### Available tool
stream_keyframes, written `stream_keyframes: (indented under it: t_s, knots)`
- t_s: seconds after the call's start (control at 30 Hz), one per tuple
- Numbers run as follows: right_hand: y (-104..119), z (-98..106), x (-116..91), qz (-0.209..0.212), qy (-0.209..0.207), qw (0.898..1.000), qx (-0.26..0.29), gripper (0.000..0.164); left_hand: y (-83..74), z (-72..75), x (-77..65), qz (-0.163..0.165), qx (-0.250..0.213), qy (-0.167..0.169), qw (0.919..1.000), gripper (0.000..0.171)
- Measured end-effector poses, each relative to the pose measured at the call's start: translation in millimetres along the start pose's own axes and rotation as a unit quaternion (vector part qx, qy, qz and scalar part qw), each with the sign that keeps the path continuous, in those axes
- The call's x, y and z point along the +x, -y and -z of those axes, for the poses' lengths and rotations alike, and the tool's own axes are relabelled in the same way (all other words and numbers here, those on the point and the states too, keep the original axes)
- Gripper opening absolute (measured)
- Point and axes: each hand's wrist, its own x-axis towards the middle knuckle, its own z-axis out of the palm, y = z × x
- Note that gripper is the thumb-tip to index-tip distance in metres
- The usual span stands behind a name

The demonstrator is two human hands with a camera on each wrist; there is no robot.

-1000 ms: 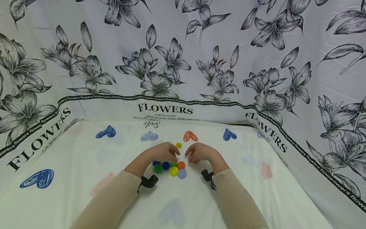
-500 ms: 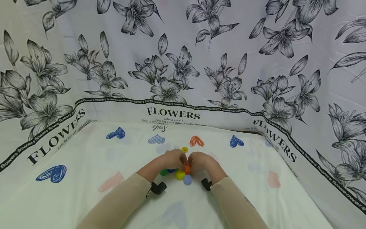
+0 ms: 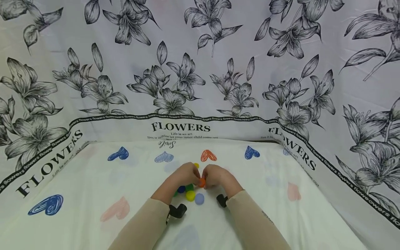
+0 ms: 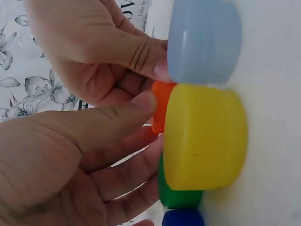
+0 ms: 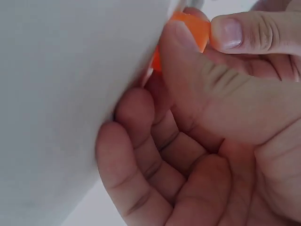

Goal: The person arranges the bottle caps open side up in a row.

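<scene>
In the head view my left hand (image 3: 187, 174) and right hand (image 3: 216, 174) meet over a cluster of round plastic caps. Between them is a small orange cap (image 3: 202, 182). My right thumb and index finger pinch the orange cap (image 5: 195, 29) in the right wrist view. From the other side, my left thumb and fingers grip it too. Close in front of the hands stand a yellow cap (image 4: 207, 136) and a light blue cap (image 4: 204, 42). A green cap (image 4: 181, 198) and a dark blue cap (image 4: 183, 218) lie past the yellow one, beside my left fingers.
Another yellow cap (image 3: 196, 165) lies just beyond the hands, partly hidden by the left one. A white cloth with printed hearts (image 3: 250, 215) covers the table. Flower-printed curtains (image 3: 175, 80) stand behind and at both sides.
A second ago the hands were apart above the caps. They have come together and taken hold of the orange cap, which has shifted away from the light blue one. The head view has tilted slightly.
</scene>
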Motion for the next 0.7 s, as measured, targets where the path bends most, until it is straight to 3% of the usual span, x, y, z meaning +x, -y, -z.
stream_keyframes:
  t_s: [0.2, 0.37, 0.53, 0.7]
  knots:
    - [-4.9, 15.0, 4.9, 0.003, -0.009, 1.000, 0.001, 0.016, 2.3, 1.7, 2.7, 0.021, -0.054, -0.064, 0.9963, 0.014]
    - [-9.6, 19.0, 9.7, 0.016, -0.030, 0.999, 0.033, 0.023, 5.6, -0.6, 6.2, 0.028, -0.092, -0.123, 0.9877, 0.018]
    - [-10.4, 17.2, 13.3, 0.010, -0.078, 0.989, 0.126, 0.028, 1.9, -5.4, 7.0, 0.047, -0.145, -0.197, 0.9685, 0.020]
    - [-10.3, 17.0, 12.0, -0.019, -0.109, 0.965, 0.240, 0.038, -3.6, -10.5, 7.6, 0.053, -0.193, -0.246, 0.9484, 0.023]
